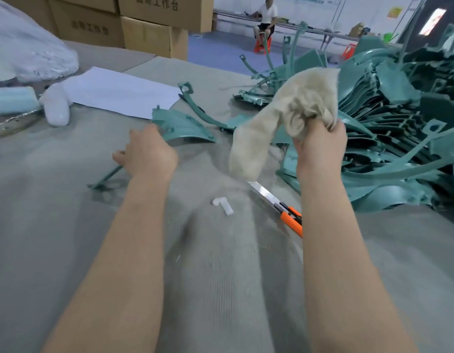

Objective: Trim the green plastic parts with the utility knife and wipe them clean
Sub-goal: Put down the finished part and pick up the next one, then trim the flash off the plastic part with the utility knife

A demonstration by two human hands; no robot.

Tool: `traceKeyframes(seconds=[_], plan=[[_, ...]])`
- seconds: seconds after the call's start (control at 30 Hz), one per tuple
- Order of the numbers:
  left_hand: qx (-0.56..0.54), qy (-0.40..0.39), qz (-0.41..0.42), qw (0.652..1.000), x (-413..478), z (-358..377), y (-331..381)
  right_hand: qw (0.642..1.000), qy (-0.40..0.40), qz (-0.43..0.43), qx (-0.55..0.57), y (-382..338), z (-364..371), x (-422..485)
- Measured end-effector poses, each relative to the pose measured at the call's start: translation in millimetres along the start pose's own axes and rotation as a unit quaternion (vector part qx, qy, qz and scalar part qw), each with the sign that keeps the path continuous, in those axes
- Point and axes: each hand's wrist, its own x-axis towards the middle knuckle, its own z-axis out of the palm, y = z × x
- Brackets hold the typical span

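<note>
My right hand grips a beige cloth and holds it up above the table; the cloth hangs down to the left. My left hand holds the near edge of a curved green plastic part that lies on the grey table cover. A thin green strip sticks out below that hand. An orange utility knife with its blade out lies on the cover, partly hidden by my right forearm.
A large heap of green parts fills the right side. A white scrap lies near the knife. A white sheet, a white plastic roll, cardboard boxes and a person sitting far behind are also in view.
</note>
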Motion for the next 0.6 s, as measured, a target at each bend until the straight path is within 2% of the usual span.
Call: traceKeyframes(seconds=[0.03, 0.07, 0.1, 0.17, 0.23, 0.3, 0.37, 0.47, 0.53, 0.6], plan=[[-0.022, -0.007, 0.014, 1.0, -1, -2, -1, 1.0, -0.019, 0.007, 0.02, -3, 3, 4], [-0.038, -0.009, 0.027, 0.999, -4, -5, -2, 0.998, -0.054, 0.014, -0.015, -4, 3, 7], [-0.049, -0.001, 0.04, 0.998, -6, -9, -2, 0.991, -0.085, 0.027, -0.103, -4, 2, 10], [-0.074, 0.032, 0.064, 0.995, -12, -22, 1, 0.94, -0.123, 0.034, -0.316, -4, -7, 9], [-0.097, 0.052, 0.093, 0.99, -17, -39, 6, 0.891, -0.148, 0.021, -0.428, -3, -17, 2], [-0.11, 0.039, 0.115, 0.986, -25, -59, 12, 0.884, -0.155, -0.025, -0.441, -4, -26, -10], [-0.111, 0.007, 0.14, 0.984, -36, -79, 23, 0.882, -0.186, -0.122, -0.415, -8, -28, -25], [-0.041, -0.054, 0.228, 0.971, -59, -102, 44, 0.835, -0.257, -0.223, -0.431, -13, -27, -39], [-0.009, -0.071, 0.288, 0.955, -76, -114, 55, 0.838, -0.211, -0.245, -0.44, -15, -31, -40], [-0.014, -0.057, 0.336, 0.94, -86, -121, 63, 0.849, -0.155, -0.254, -0.435, -15, -40, -39]])
